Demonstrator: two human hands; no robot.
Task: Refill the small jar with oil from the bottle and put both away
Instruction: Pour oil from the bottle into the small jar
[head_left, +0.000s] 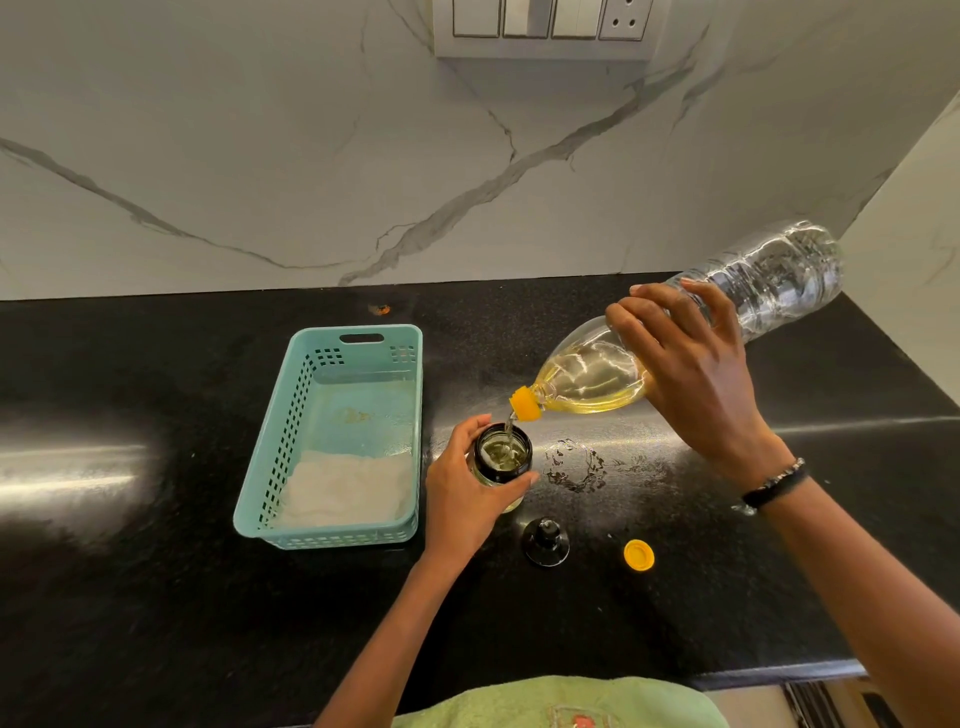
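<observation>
Pouring from bottle (597, 374) in right hand (691, 374), left hand (462, 493) gripping jar (501, 457).

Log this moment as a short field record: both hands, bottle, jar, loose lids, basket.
left hand: grips the small jar, upright on the counter
right hand: holds the bottle, tilted neck-down
oil: thin stream falling into the open jar
jar lid: black, on the counter near the jar
bottle cap: yellow, right of the lid
basket: teal, left of the jar, white cloth inside
</observation>
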